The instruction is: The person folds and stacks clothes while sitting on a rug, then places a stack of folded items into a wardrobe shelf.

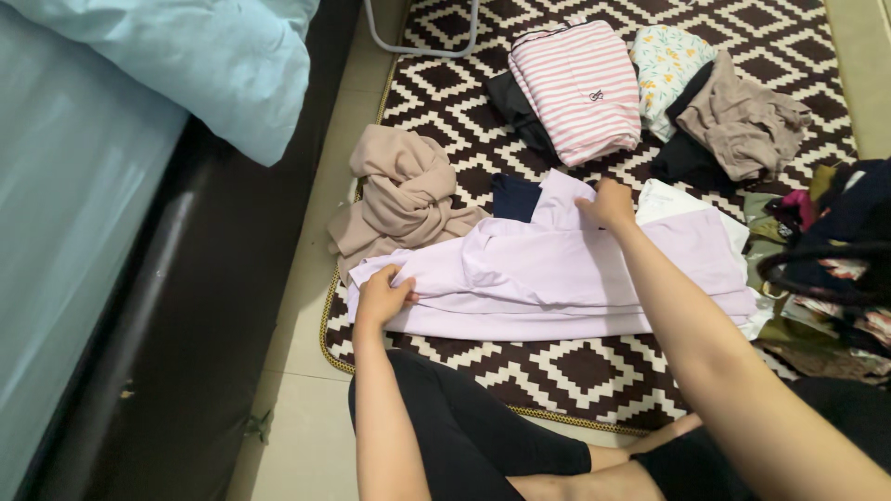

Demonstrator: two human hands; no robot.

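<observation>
Your fingers pinch the lilac garment [557,274] at two places: the left hand [380,299] grips its near-left edge, the right hand [608,204] nips the far fold. The garment lies flat on the patterned rug [575,371], long axis running left to right before your knees, with the beige bundle [404,190] just beyond your left hand.

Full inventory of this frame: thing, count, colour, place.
lilac garment: 1, pale purple, spread mid-rug
beige bundle: 1, tan, rug's left edge
striped top: 1, pink-white, folded, top centre
floral top: 1, white-yellow, beside striped top
taupe garment: 1, brown-grey, top right
navy piece: 1, dark blue, behind lilac garment
rug: 1, black-white diamonds
pillow: 1, light blue, top left
basket: 1, dark, right edge
left hand: grips lilac garment's left end
right hand: pinches its upper edge
</observation>
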